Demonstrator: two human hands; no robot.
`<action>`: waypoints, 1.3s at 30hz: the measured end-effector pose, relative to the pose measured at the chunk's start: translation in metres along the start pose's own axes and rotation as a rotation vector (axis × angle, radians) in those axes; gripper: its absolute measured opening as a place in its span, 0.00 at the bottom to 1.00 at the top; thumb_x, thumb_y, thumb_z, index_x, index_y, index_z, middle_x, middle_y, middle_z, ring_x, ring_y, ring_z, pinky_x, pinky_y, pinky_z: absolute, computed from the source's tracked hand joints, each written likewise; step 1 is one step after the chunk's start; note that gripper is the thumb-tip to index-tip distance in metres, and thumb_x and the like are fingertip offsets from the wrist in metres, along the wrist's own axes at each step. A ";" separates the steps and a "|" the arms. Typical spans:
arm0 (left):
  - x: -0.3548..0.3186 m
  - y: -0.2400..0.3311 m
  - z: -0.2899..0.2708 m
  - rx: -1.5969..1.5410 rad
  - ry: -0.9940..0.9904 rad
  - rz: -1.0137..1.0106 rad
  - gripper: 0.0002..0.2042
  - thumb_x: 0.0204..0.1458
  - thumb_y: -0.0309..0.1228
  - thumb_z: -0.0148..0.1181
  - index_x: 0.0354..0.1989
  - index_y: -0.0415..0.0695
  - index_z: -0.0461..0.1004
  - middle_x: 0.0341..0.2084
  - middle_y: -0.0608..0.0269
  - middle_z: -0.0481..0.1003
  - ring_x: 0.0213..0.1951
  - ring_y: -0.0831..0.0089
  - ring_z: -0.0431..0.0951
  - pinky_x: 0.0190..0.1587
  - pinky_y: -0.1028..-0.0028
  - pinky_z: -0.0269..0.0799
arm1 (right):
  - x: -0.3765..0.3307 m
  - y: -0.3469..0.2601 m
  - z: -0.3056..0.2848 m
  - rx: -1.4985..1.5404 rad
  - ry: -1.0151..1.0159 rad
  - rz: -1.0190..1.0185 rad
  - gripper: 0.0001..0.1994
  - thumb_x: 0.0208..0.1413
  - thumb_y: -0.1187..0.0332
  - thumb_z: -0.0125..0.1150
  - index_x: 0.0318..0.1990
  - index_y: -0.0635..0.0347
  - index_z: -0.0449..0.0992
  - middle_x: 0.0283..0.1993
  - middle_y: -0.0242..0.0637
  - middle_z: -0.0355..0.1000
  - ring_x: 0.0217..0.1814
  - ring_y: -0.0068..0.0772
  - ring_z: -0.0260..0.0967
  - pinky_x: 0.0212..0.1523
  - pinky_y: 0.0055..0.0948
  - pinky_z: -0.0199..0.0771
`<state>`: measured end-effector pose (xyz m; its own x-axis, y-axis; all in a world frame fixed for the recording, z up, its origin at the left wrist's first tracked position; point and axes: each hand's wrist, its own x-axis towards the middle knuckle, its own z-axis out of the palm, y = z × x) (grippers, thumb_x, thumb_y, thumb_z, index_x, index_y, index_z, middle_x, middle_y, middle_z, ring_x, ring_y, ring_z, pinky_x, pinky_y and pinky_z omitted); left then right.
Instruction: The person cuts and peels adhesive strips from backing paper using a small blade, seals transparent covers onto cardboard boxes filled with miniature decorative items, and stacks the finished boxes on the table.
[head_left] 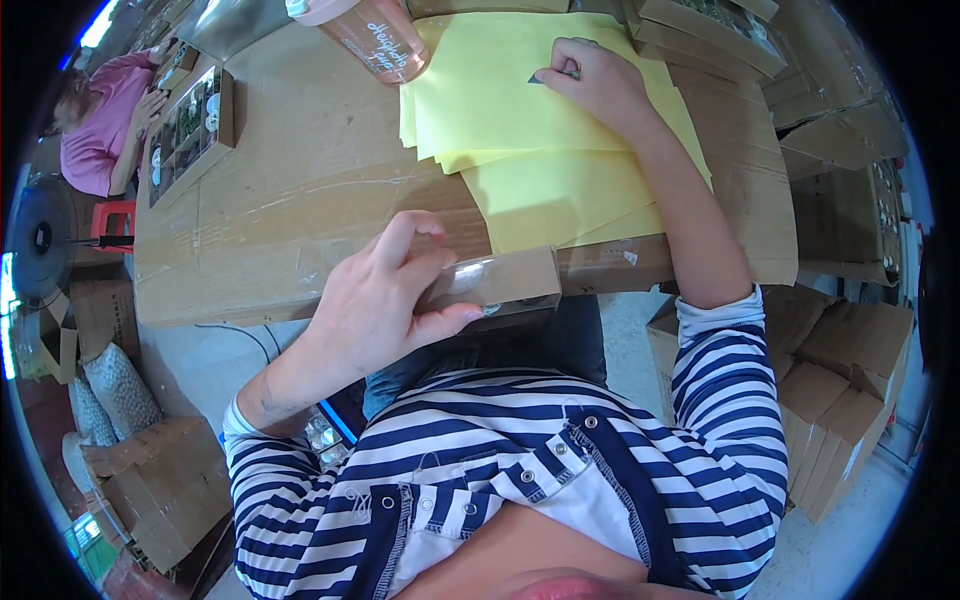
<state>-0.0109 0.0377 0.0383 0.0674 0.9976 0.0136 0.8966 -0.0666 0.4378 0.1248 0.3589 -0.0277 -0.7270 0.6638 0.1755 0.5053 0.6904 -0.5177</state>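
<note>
My left hand (380, 290) is closed round the left end of a narrow cardboard box (525, 275) with a shiny clear part, at the table's near edge. Its thumb lies along the near side and the index finger is bent above it. Farther off, my right hand (605, 85) rests over a spread of yellow paper sheets (490, 100). The fingers there are pinched together on something small, and a dark pointed tip (536, 79) sticks out at the left. What that thing is, I cannot make out.
A pinkish clear cup (378, 45) stands at the sheets' far left corner. The table (290, 200) is covered in cardboard. A compartmented box (190, 135) lies at its left edge, near a person in pink (95, 135). Cartons (835, 390) stand at the right, a fan (40, 235) at far left.
</note>
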 end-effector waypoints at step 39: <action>0.183 -0.102 0.007 0.000 0.293 0.297 0.16 0.61 0.33 0.56 0.56 0.42 0.74 0.51 0.54 0.76 0.54 0.55 0.74 0.56 0.62 0.71 | 0.014 0.010 0.026 -0.009 0.315 -0.111 0.08 0.54 0.60 0.65 0.34 0.51 0.77 0.34 0.30 0.72 0.34 0.36 0.74 0.34 0.36 0.73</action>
<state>-0.0874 0.2269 -0.0106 0.1956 0.8980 0.3941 0.8569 -0.3520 0.3767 0.1074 0.3681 -0.0524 -0.5991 0.6397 0.4816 0.4363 0.7651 -0.4735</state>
